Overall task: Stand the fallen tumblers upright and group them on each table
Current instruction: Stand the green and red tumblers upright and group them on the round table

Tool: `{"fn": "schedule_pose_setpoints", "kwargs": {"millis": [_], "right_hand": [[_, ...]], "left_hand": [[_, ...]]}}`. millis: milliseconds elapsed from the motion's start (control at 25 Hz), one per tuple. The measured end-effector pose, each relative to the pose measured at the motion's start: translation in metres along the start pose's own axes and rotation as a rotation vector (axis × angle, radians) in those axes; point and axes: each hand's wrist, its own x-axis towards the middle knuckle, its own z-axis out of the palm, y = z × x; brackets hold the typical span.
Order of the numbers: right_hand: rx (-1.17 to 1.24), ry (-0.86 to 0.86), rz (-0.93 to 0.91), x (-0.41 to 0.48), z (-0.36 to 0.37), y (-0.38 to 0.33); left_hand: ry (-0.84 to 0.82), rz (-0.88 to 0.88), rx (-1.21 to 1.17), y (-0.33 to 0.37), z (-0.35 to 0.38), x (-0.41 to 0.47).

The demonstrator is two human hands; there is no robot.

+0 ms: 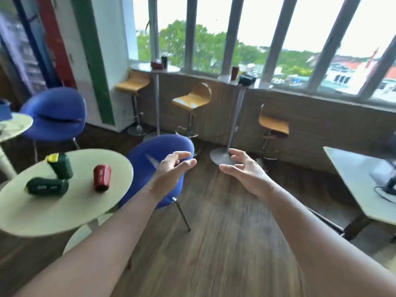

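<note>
On the round pale table (70,211) at the left are three tumblers. A red tumbler (101,177) and a green tumbler with a yellow lid (60,165) stand tilted in the blurred view; a dark green tumbler (47,186) lies on its side. My left hand (174,170) and my right hand (246,168) hover open in mid-air over the floor, right of that table, holding nothing. Far off, a high table by the window (171,69) carries a fallen red tumbler (157,64) and an upright dark one (164,60). A second high table (222,78) holds an upright red tumbler (235,73) and a fallen black one (246,79).
A blue chair (158,151) stands under my left hand, another blue chair (53,114) behind the round table. Three wooden bar stools (192,99) line the window wall. A grey desk (362,185) with cables is at the right. Wooden floor lies ahead.
</note>
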Motion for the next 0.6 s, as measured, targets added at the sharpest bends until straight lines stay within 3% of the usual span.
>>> {"fn": "schedule_pose_setpoints", "kwargs": {"millis": [280,600], "right_hand": [[0.074,-0.270,0.131,0.077,0.173,0.031],[0.083,-0.522,0.144,0.195,0.298,-0.006]], "left_hand": [[0.173,-0.245,-0.048,-0.135,-0.079,0.010],[0.388,-0.439,-0.063,-0.214,-0.177,0.038]]}}
